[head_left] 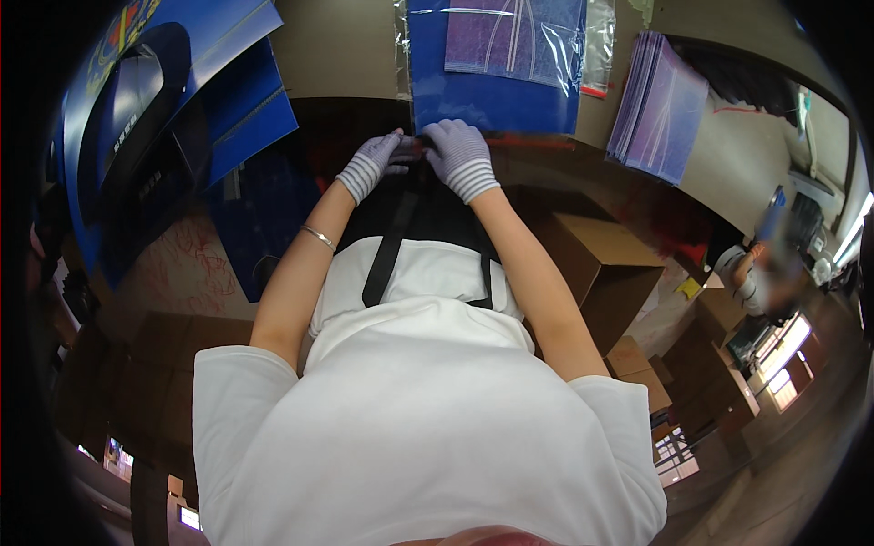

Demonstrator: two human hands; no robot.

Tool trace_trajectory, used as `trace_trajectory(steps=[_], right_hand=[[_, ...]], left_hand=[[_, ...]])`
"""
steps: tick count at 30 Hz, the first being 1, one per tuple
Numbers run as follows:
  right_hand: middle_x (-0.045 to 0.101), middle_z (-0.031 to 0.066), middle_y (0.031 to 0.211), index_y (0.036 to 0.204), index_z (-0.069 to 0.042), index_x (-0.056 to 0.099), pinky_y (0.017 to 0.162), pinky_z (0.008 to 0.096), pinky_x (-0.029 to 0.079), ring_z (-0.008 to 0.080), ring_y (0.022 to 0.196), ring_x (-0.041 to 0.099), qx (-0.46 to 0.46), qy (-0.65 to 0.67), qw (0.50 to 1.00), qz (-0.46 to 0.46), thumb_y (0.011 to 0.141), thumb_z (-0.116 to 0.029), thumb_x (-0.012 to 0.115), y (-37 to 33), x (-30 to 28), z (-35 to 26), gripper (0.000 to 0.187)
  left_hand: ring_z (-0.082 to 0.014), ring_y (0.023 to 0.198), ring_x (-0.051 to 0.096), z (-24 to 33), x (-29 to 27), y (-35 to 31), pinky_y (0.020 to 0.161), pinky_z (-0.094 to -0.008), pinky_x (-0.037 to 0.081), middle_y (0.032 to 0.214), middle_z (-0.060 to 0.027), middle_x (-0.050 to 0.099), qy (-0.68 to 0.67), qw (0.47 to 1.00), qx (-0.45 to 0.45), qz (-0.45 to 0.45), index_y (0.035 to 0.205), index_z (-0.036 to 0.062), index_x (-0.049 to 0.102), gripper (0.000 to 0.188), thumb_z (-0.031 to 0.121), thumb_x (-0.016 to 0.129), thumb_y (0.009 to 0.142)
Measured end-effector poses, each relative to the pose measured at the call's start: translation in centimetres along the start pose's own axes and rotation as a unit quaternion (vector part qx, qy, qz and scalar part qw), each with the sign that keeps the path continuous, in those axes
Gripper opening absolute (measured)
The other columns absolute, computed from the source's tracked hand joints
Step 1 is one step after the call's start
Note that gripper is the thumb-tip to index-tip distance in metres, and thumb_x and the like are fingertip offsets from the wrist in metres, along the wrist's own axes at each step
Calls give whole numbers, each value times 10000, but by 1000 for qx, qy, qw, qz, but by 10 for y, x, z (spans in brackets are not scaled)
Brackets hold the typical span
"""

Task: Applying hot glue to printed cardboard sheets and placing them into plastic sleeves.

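Note:
Both my hands wear pale lavender knitted gloves with striped cuffs and are close together over my black apron (446,214), at the near edge of the work table. My left hand (369,164) has its thumb and fingers apart, pointing toward the right hand. The fingers of my right hand (462,156) are bent and point down; what they hold, if anything, is hidden in the dark gap between the hands. Just beyond them a blue sheet (496,107) lies in clear plastic, with a purple printed booklet (514,36) on top.
A stack of purple booklets (657,109) lies to the right on the table (341,50). Large glossy blue printed cartons (241,118) stand at the left. A brown cardboard box (601,241) is beside my right arm. Another person (751,273) is farther off at the right.

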State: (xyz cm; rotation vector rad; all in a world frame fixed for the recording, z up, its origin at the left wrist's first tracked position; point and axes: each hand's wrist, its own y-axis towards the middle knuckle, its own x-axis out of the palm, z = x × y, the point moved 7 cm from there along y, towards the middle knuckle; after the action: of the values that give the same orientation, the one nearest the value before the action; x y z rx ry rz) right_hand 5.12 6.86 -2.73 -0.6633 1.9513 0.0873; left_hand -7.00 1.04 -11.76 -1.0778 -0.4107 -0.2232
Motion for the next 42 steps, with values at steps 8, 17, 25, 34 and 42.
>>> trace_trajectory(steps=[8,17,25,34,42], right_hand=[[592,92,792,836,-90,584,703,383,454,269,785,580,-8,-14,999,37,708,-226,609,0,6,-20,188],[639,201,819,883,-8,607,638,405,481,317,689,607,685,-99,623,366,861,-278,492,-364,-173,254,294],[616,180,945,1006,-74,589,762,397,475,382,888,570,162,238,955,-76,836,-266,543,-166,31,93,261],[569,51,662,923,-36,594,494,231,412,149,504,503,527,682,444,244,855,-330,590,-121,0,148,302],[513,39,546,772,-68,561,357,220,325,107,389,433,465,654,487,345,846,-206,592,-129,9,228,159]], left_hand=[[-213,883,615,14,-11,6,825,-349,474,926,-108,650,-20,993,14,112,929,24,627,196,181,532,863],[-223,945,604,37,-31,-1,823,-369,473,981,-119,638,-11,996,-15,87,965,48,581,314,344,526,876],[-308,1151,485,43,20,10,932,-421,433,1177,-185,543,-236,945,61,-220,1074,-3,568,415,366,448,927],[-357,1244,376,75,10,21,1030,-468,335,1289,-215,444,-275,948,103,-123,1161,-42,509,486,361,324,962],[-376,1303,272,100,31,13,1069,-491,258,1391,-237,290,-325,932,119,-110,1313,-36,313,648,482,181,946]])
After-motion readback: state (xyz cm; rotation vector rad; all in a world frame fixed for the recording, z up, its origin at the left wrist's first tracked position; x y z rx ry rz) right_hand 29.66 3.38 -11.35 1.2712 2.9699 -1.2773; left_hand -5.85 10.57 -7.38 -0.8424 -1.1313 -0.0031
